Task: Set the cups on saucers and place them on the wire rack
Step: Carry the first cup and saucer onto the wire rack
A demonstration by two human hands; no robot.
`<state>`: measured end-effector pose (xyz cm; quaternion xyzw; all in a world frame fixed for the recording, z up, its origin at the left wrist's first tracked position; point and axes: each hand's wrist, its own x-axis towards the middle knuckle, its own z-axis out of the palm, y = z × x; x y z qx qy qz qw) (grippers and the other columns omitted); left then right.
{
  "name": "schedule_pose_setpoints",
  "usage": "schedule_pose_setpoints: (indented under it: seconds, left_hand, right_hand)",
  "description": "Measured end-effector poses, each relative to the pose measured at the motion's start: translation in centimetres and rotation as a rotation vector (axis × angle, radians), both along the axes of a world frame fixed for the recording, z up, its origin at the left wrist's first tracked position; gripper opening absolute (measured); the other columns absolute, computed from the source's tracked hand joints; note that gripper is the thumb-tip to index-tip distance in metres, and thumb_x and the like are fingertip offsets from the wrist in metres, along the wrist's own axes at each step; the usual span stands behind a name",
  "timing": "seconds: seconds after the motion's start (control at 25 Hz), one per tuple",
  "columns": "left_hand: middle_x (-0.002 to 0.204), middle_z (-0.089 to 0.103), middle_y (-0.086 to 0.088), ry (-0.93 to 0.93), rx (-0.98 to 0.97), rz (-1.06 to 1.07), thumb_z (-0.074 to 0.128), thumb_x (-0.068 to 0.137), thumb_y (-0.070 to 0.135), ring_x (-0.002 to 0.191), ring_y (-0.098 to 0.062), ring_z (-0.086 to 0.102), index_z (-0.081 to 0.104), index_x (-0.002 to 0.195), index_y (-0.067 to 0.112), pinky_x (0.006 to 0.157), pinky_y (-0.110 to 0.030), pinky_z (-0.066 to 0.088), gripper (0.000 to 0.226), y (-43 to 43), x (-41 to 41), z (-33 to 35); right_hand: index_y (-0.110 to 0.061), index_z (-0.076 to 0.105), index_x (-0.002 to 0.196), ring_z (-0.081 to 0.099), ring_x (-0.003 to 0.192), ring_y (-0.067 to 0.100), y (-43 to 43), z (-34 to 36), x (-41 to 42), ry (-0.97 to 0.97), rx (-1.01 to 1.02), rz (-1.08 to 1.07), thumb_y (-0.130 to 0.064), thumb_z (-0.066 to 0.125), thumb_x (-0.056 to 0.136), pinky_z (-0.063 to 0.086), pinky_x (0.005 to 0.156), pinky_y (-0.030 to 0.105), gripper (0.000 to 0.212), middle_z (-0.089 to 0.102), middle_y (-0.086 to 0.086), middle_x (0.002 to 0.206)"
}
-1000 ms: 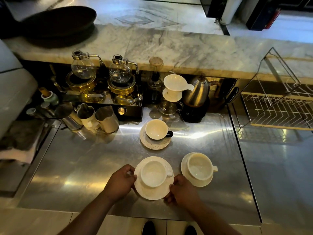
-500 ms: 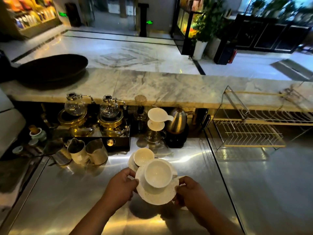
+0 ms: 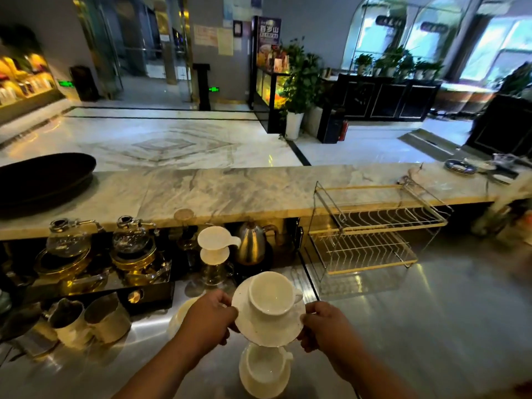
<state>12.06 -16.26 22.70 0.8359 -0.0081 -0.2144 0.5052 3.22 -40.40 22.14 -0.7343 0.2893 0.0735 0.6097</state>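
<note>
A white cup point(image 3: 272, 292) sits on a cream saucer point(image 3: 266, 326) held in the air above the steel counter. My left hand point(image 3: 207, 321) grips the saucer's left rim and my right hand point(image 3: 325, 326) its right rim. Below it a second cup on its saucer point(image 3: 263, 370) stands on the counter. A third saucer point(image 3: 180, 315) shows partly behind my left hand, its cup hidden. The wire rack point(image 3: 371, 240), two-tiered with gold trim, stands to the upper right against the marble ledge and holds nothing.
A steel kettle point(image 3: 253, 243) and a white pour-over dripper point(image 3: 214, 246) stand just beyond the held cup. Two siphon brewers point(image 3: 131, 246) and metal pitchers point(image 3: 86, 321) fill the left. The marble ledge point(image 3: 230, 191) runs across the back; bare steel counter point(image 3: 431, 326) lies right.
Both hands have lifted the cup and saucer off the counter and carried it up and to the right, toward the rack. My head has tipped up, showing more of the room.
</note>
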Motion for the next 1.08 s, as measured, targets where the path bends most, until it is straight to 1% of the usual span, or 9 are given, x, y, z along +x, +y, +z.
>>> schedule_pose_setpoints:
  seconds: [0.16,0.24,0.32,0.44,0.64,0.8,0.92,1.08]
  left_hand:
    - [0.067,0.079,-0.009,-0.027,-0.017,0.003,0.063,0.087,0.006,0.046,-0.017,0.058,0.065,0.094,0.007,0.046,-0.030,0.047,0.006,-5.5,-0.2,1.7]
    - [0.066,0.078,-0.008,-0.056,-0.005,0.005,0.064,0.088,0.008,0.046,-0.016,0.059,0.064,0.092,0.009,0.045,-0.031,0.049,0.004,-8.9,-0.5,2.5]
    - [0.066,0.078,-0.005,-0.087,0.001,-0.002,0.066,0.089,0.010,0.047,-0.015,0.061,0.065,0.092,0.011,0.046,-0.030,0.051,0.003,-12.3,-1.0,3.3]
    - [0.069,0.078,-0.008,-0.084,-0.030,-0.008,0.065,0.090,0.010,0.050,-0.016,0.062,0.065,0.093,0.010,0.048,-0.031,0.052,0.004,-16.7,-1.7,4.1]
    - [0.070,0.079,-0.009,-0.083,-0.052,0.027,0.066,0.092,0.012,0.053,-0.017,0.061,0.066,0.095,0.010,0.051,-0.033,0.052,0.003,-24.0,-3.0,5.1]
    - [0.073,0.078,-0.010,-0.089,-0.041,0.050,0.067,0.093,0.014,0.055,-0.017,0.062,0.066,0.094,0.012,0.052,-0.032,0.053,0.002,-28.0,-3.4,5.4]
    - [0.075,0.078,-0.011,-0.088,-0.041,0.047,0.066,0.093,0.012,0.051,-0.013,0.062,0.065,0.094,0.011,0.051,-0.031,0.052,0.002,-30.5,-2.7,5.5]
    - [0.068,0.078,-0.006,-0.093,-0.048,0.021,0.066,0.094,0.012,0.048,-0.011,0.062,0.066,0.095,0.011,0.046,-0.027,0.051,0.002,-32.8,-1.0,5.3]
  right_hand:
    - [-0.010,0.070,0.101,0.069,0.062,0.021,-5.1,1.9,-0.6,-0.033,-0.032,-0.017,-0.008,0.054,0.100,0.056,0.057,0.031,0.016,0.077,0.015,0.075]
    - [-0.009,0.069,0.102,0.068,0.062,0.020,-8.4,3.0,-1.1,-0.056,-0.028,-0.015,-0.008,0.053,0.100,0.055,0.057,0.031,0.016,0.076,0.016,0.078]
    - [-0.008,0.070,0.101,0.066,0.062,0.020,-11.9,4.0,-1.9,-0.087,-0.027,-0.006,-0.007,0.053,0.099,0.055,0.058,0.032,0.017,0.075,0.015,0.077]
    - [-0.005,0.071,0.098,0.065,0.060,0.022,-16.6,5.1,-2.6,-0.140,-0.041,0.015,-0.003,0.054,0.096,0.056,0.060,0.035,0.018,0.074,0.014,0.072]
    - [-0.005,0.072,0.099,0.065,0.060,0.022,-24.2,6.3,-3.0,-0.144,-0.049,0.040,-0.004,0.054,0.098,0.056,0.060,0.034,0.018,0.073,0.015,0.072]
    - [-0.009,0.072,0.100,0.064,0.061,0.021,-28.2,6.5,-2.9,-0.140,-0.041,0.056,-0.006,0.052,0.101,0.056,0.059,0.032,0.021,0.072,0.012,0.071]
    - [-0.010,0.073,0.102,0.063,0.062,0.020,-30.6,6.1,-2.2,-0.137,-0.044,0.055,-0.006,0.051,0.101,0.056,0.060,0.033,0.022,0.072,0.011,0.072]
    - [-0.010,0.072,0.104,0.064,0.059,0.018,-32.7,5.6,-1.1,-0.141,-0.051,0.015,-0.007,0.052,0.100,0.056,0.058,0.031,0.021,0.074,0.011,0.071]
